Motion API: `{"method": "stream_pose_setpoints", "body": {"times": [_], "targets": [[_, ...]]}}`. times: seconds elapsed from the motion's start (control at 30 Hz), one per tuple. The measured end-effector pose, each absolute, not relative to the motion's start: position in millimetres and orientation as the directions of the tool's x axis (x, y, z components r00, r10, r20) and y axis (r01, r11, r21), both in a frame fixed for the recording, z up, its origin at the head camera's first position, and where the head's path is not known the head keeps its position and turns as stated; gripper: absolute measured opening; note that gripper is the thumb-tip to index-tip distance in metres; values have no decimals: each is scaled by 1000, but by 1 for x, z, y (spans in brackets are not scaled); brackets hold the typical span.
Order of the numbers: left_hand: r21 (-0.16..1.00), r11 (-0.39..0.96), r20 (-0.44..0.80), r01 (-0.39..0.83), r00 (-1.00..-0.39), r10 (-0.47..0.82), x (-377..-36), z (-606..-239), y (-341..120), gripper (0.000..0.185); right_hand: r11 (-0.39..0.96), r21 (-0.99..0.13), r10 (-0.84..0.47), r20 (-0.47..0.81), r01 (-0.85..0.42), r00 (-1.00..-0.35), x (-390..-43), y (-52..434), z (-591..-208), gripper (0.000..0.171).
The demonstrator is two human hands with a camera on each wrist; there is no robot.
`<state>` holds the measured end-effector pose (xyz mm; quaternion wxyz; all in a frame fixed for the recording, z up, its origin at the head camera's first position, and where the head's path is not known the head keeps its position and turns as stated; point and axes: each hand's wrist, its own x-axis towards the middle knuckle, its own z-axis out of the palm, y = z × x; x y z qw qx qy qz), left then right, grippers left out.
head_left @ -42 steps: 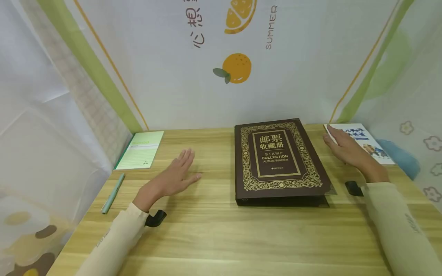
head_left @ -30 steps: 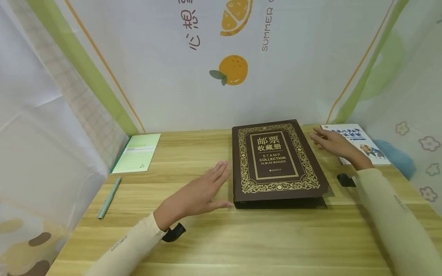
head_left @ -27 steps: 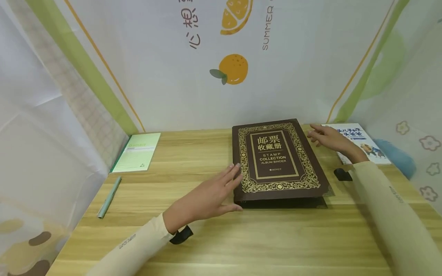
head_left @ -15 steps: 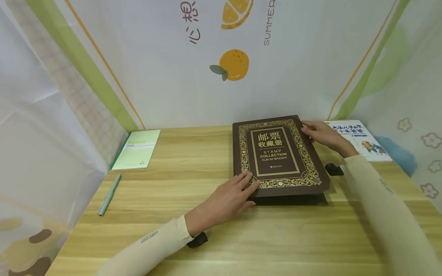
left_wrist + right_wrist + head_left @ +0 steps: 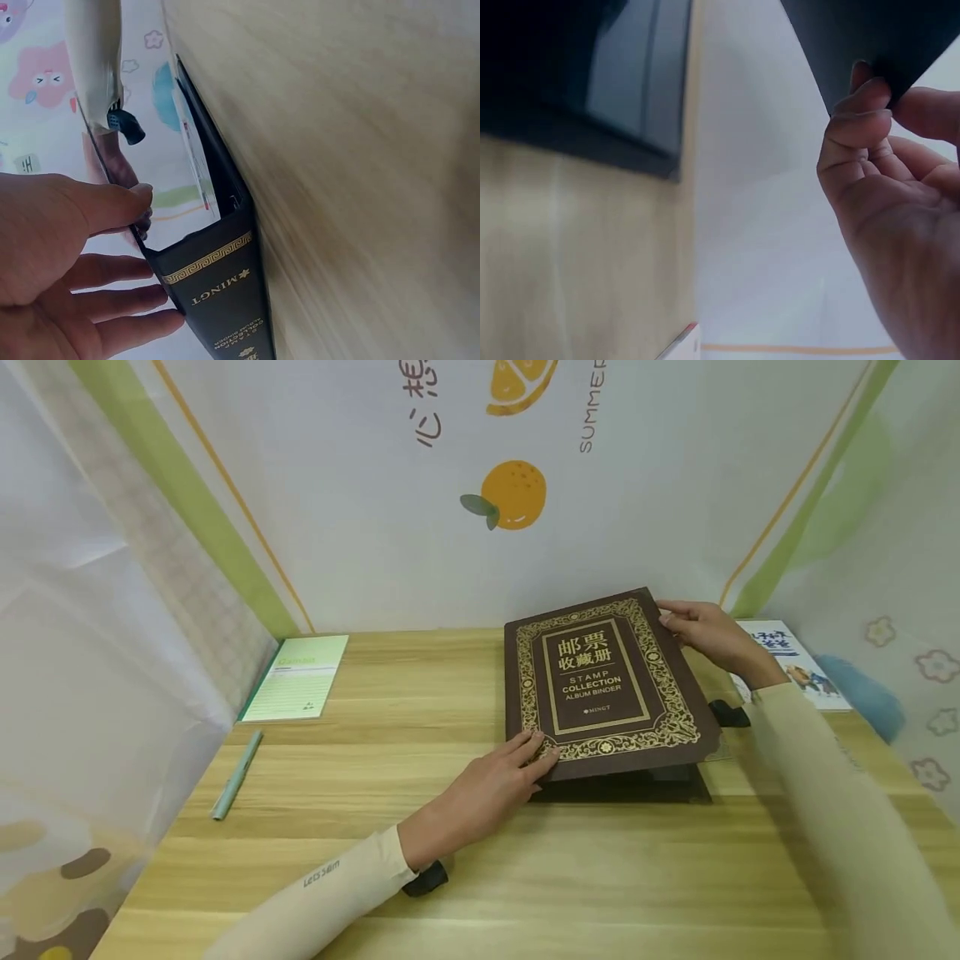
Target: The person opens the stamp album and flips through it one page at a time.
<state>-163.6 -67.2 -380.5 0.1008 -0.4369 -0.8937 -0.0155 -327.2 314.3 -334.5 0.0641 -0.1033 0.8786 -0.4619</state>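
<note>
Since half a second ago, the front cover of the stamp album (image 5: 603,685) has come up off its pages, and its right edge now floats above the dark bottom part. Both hands have stayed on it.

The brown and gold stamp album lies on the wooden desk (image 5: 420,860), a bit right of the middle, near the back wall. The right hand (image 5: 705,631) pinches the cover's far right corner, at about 2 o'clock on the album, with curled fingers (image 5: 859,112) under the edge and the thumb on top. The left hand (image 5: 495,785) rests at the near left corner, at about 7 o'clock, with straight fingers (image 5: 127,300) lying on the cover.

At 3 o'clock from the album, a picture book (image 5: 798,668) peeks out from behind the right arm. Far off at 9 o'clock lies a green notepad (image 5: 300,678). A pale green pen (image 5: 236,775) lies closer to the front, at about 8 o'clock.
</note>
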Motion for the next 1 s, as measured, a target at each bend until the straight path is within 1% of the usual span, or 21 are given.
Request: {"method": "stream_pose_setpoints", "body": {"times": [0.17,0.3,0.33,0.4,0.47,0.53,0.63,0.7,0.77,0.87,0.93,1.0], "targets": [[-21,642,176,766,-629,757,-162,-379,-68,55,411,-905,-239,9,-109,-971,-328,304,-317,65],[-26,658,203,752,-641,740,-160,-379,-71,54,374,-919,-226,37,-122,-973,-330,290,-303,65],[-10,662,211,750,-645,734,-160,-379,-72,54,373,-919,-222,45,-128,-974,-331,286,-299,64],[40,662,233,749,-651,722,-160,-378,-76,53,379,-915,-225,55,-140,-973,-331,279,-290,64],[129,656,247,743,-665,705,-160,-374,-79,53,383,-912,-226,58,-144,-972,-332,271,-282,64],[243,637,247,731,-682,689,-160,-368,-79,59,349,-925,-249,61,-149,-967,-331,264,-274,64],[364,621,225,694,-712,665,-164,-345,-71,74,203,-969,-295,79,-143,-952,-331,252,-265,64],[433,629,186,645,-747,638,-171,-322,-59,78,84,-987,-333,103,-138,-937,-331,242,-260,65],[482,651,141,587,-785,603,-180,-294,-44,81,-5,-990,-367,131,-138,-921,-333,232,-256,66],[555,668,80,495,-832,549,-196,-254,-24,83,-68,-985,-398,170,-156,-901,-335,214,-249,66],[568,679,51,464,-844,534,-205,-233,-17,83,-80,-984,-408,180,-162,-895,-337,203,-245,66],[569,688,29,451,-847,532,-209,-220,-14,79,-87,-983,-423,182,-161,-888,-339,191,-242,66]]}}
